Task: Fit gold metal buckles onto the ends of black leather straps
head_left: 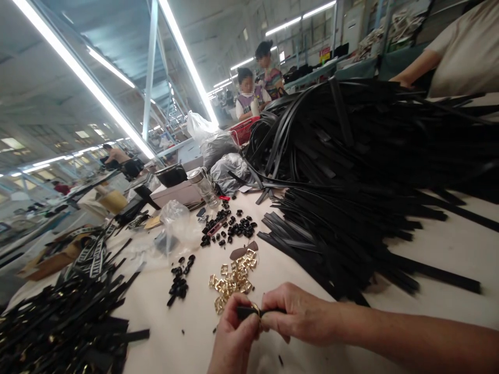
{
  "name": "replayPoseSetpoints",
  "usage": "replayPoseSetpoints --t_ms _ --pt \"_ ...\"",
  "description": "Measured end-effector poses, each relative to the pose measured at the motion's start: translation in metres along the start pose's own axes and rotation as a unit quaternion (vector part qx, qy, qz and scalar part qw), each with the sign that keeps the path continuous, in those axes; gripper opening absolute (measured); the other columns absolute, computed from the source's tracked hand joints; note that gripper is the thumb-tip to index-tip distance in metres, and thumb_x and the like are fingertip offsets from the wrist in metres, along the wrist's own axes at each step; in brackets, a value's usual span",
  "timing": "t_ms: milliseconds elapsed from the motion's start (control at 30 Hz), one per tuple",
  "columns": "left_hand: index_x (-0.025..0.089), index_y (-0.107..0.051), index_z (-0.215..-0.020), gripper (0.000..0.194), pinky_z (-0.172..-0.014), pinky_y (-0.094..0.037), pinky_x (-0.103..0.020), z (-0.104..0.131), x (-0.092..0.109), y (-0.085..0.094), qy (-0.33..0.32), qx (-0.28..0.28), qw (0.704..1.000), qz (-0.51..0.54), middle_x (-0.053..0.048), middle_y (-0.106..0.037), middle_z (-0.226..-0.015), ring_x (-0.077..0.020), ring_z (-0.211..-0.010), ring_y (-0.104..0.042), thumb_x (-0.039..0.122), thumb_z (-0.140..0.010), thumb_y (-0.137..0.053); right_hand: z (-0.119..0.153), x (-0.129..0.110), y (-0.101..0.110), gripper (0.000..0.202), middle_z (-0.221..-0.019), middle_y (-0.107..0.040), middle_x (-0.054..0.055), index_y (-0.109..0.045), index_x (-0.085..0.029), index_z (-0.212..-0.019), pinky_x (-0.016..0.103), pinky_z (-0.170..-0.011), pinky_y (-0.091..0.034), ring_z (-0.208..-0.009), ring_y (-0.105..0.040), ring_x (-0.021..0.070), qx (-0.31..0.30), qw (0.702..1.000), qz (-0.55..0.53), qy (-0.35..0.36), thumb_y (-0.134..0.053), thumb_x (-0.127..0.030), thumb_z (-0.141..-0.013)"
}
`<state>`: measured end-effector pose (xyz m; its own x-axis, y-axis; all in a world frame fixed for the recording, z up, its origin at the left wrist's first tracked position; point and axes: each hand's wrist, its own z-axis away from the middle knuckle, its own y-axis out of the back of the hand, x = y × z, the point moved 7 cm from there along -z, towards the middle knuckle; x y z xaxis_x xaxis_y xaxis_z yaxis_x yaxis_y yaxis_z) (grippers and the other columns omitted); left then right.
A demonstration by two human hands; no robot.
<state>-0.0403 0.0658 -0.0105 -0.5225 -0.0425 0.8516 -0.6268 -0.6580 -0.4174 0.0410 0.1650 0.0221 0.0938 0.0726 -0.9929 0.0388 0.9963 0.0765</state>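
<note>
My left hand (233,340) and my right hand (298,314) meet low in the head view. Together they pinch a short black strap (246,312) with a small gold buckle (255,309) on it. Just beyond my fingers lies a heap of gold buckles (233,280) on the pale table (195,322). Small black plastic pieces (179,283) lie to the left of that heap, and more black pieces (230,228) further back.
A large pile of long black straps (351,171) fills the right and far side. Finished black straps (66,322) lie heaped at the left. Plastic bags (175,223), a jar (205,187) and a box stand behind. A co-worker's arm (417,65) shows top right; other people work far back.
</note>
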Motion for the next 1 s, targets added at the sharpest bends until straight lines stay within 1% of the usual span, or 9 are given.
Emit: replayPoseSetpoints --t_ms 100,167,300,367,533,667,800,900,1000 --pt "0.016 -0.059 -0.069 0.037 -0.051 -0.034 -0.017 0.000 0.001 -0.001 -0.006 -0.016 1.000 -0.020 0.003 -0.056 -0.060 -0.0076 -0.053 -0.045 0.029 -0.059 -0.092 -0.001 0.003 0.000 0.020 -0.059 -0.055 -0.003 -0.072 -0.013 -0.086 0.016 -0.047 -0.033 -0.053 -0.048 0.0076 0.000 1.000 -0.006 -0.013 -0.059 -0.029 -0.085" --pt "0.016 -0.057 -0.065 0.038 -0.051 -0.033 -0.018 0.001 0.001 -0.002 -0.010 -0.017 0.999 -0.030 0.003 -0.055 -0.060 -0.0075 -0.053 -0.044 0.027 -0.059 -0.092 -0.002 0.005 0.000 0.020 -0.059 -0.055 -0.003 -0.072 -0.012 -0.084 0.015 -0.045 -0.034 -0.050 -0.047 0.0069 -0.007 0.999 -0.036 -0.020 -0.063 -0.031 -0.083" --pt "0.017 -0.056 -0.065 0.038 -0.051 -0.032 -0.021 0.002 -0.003 -0.004 0.017 -0.039 0.999 -0.005 0.002 -0.057 -0.061 -0.0108 -0.053 -0.050 0.028 -0.058 -0.092 -0.003 0.007 -0.008 0.024 -0.053 -0.052 -0.004 -0.067 -0.011 -0.078 0.015 -0.039 -0.030 -0.040 -0.039 0.0052 -0.080 0.990 -0.104 -0.048 -0.061 -0.034 -0.084" --pt "0.017 -0.056 -0.065 0.039 -0.051 -0.032 -0.021 0.002 -0.006 -0.004 0.036 -0.048 0.998 0.007 0.001 -0.059 -0.063 -0.0125 -0.054 -0.053 0.027 -0.057 -0.092 -0.003 0.006 -0.009 0.027 -0.052 -0.052 -0.004 -0.065 -0.011 -0.077 0.015 -0.037 -0.028 -0.038 -0.038 0.0052 -0.093 0.989 -0.106 -0.048 -0.057 -0.035 -0.087" --pt "0.016 -0.056 -0.065 0.037 -0.051 -0.032 -0.020 0.001 -0.005 -0.005 0.037 -0.023 0.999 -0.010 0.002 -0.057 -0.058 -0.0115 -0.053 -0.053 0.023 -0.057 -0.092 -0.005 0.007 -0.004 0.028 -0.049 -0.050 -0.003 -0.064 -0.011 -0.071 0.014 -0.038 -0.028 -0.040 -0.039 0.0050 -0.027 0.996 -0.075 -0.045 -0.061 -0.036 -0.083" --pt "0.016 -0.059 -0.064 0.037 -0.049 -0.032 -0.018 0.004 -0.003 -0.008 0.027 0.005 1.000 -0.001 0.002 -0.057 -0.055 -0.0086 -0.050 -0.048 0.023 -0.054 -0.094 -0.005 0.011 0.000 0.020 -0.050 -0.051 -0.003 -0.064 -0.011 -0.069 0.014 -0.039 -0.030 -0.043 -0.044 0.0062 0.014 0.998 -0.039 -0.040 -0.060 -0.029 -0.079" --pt "0.014 -0.067 -0.069 0.038 -0.050 -0.037 -0.017 0.006 -0.003 -0.009 0.024 0.018 0.999 0.012 -0.001 -0.061 -0.061 -0.0078 -0.051 -0.049 0.030 -0.050 -0.097 -0.003 0.009 0.004 0.019 -0.052 -0.051 -0.003 -0.067 -0.011 -0.072 0.014 -0.041 -0.031 -0.046 -0.046 0.0070 0.025 0.999 0.023 -0.018 -0.055 -0.023 -0.078" --pt "0.014 -0.068 -0.067 0.037 -0.048 -0.038 -0.016 0.006 -0.001 -0.007 0.021 0.035 0.999 0.011 -0.001 -0.061 -0.060 -0.0080 -0.050 -0.051 0.031 -0.051 -0.096 -0.002 0.003 0.006 0.021 -0.055 -0.055 -0.002 -0.069 -0.011 -0.076 0.015 -0.045 -0.034 -0.049 -0.048 0.0075 0.017 0.998 0.060 0.008 -0.052 -0.023 -0.078" --pt "0.013 -0.068 -0.065 0.037 -0.046 -0.039 -0.014 0.005 0.002 -0.002 0.028 0.058 0.998 0.021 0.000 -0.060 -0.057 -0.0077 -0.049 -0.052 0.030 -0.049 -0.097 -0.002 0.004 0.008 0.021 -0.060 -0.059 -0.001 -0.070 -0.012 -0.083 0.015 -0.045 -0.034 -0.050 -0.049 0.0075 0.000 0.999 0.041 -0.015 -0.053 -0.024 -0.078"
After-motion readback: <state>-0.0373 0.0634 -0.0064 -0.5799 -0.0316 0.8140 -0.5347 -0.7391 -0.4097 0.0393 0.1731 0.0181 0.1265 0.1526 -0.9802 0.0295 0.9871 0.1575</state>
